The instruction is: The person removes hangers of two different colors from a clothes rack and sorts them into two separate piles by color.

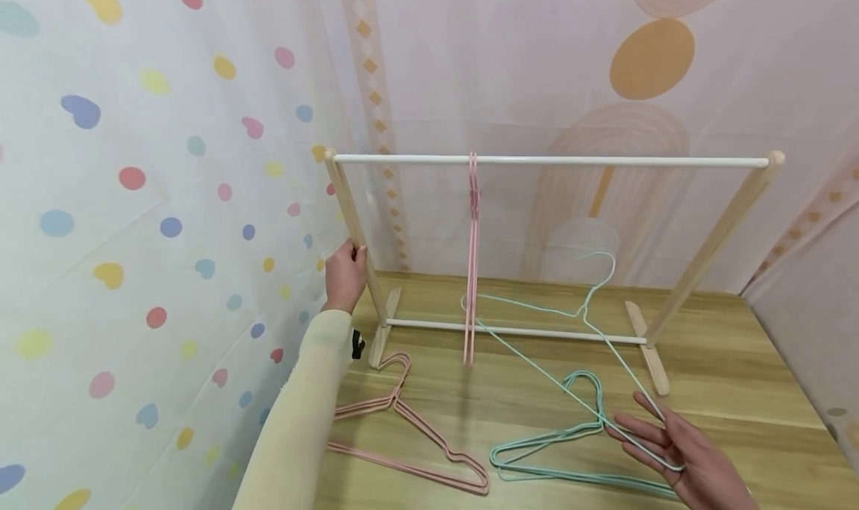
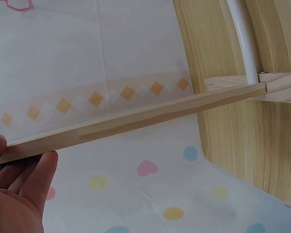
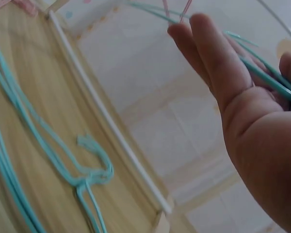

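My left hand (image 1: 345, 277) grips the left wooden post (image 2: 136, 118) of a small clothes rack, thumb and fingers on either side of it. In my right hand (image 1: 698, 450) is one end of a light green clothes hanger (image 1: 537, 366), with its wire crossing the palm and the other fingers fairly straight. This hanger is raised and tilted, its hook up near the rack's middle. Two or so pink hangers (image 1: 473, 271) hang from the white top rail (image 1: 570, 161), and the green hanger's far end overlaps them in the head view.
On the wooden table (image 1: 745, 413) lie a stack of pink hangers (image 1: 429, 432) at the left and a stack of green hangers (image 1: 557, 439) at the right. A white lower bar (image 1: 537, 332) joins the rack's feet. Patterned curtains (image 1: 201, 122) hang behind and to the left.
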The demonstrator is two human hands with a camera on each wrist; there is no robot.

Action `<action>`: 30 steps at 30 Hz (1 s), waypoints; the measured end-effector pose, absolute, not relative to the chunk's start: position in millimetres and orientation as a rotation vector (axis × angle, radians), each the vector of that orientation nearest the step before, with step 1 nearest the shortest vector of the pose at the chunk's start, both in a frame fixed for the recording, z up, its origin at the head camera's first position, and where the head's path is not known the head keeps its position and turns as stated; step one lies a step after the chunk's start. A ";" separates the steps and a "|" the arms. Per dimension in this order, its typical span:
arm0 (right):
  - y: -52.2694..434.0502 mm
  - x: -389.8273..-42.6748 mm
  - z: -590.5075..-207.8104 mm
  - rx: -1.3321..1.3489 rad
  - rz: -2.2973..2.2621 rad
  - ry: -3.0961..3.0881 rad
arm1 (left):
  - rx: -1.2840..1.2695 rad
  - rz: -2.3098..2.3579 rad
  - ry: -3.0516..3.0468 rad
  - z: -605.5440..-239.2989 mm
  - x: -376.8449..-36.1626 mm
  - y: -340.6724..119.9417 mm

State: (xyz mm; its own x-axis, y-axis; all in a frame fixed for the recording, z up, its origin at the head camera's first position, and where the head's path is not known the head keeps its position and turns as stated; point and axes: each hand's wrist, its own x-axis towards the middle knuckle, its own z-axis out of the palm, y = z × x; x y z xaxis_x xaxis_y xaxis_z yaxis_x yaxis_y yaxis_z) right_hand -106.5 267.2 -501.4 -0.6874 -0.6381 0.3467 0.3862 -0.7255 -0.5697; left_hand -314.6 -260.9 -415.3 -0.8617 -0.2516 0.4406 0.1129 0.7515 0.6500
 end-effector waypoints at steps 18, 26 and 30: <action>356.9 -112.8 -535.8 -0.573 -2.059 0.689 | 0.114 -0.942 -2.442 -413.3 -312.5 -262.8; 380.4 -104.9 -553.1 -0.402 -2.011 0.575 | 0.100 -0.938 -2.431 -415.1 -313.5 -262.1; 384.3 -102.1 -560.0 -0.347 -2.013 0.531 | 0.106 -0.938 -2.435 -415.8 -312.7 -261.2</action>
State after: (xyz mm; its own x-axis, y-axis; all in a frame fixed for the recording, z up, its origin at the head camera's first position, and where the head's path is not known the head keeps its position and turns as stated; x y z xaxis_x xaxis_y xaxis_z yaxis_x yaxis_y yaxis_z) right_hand -102.1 384.3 -560.0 -0.4732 -0.8807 0.0215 0.7556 -0.4184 -0.5040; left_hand -312.7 -261.2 -415.8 -0.8596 -0.2523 0.4444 0.1110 0.7567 0.6443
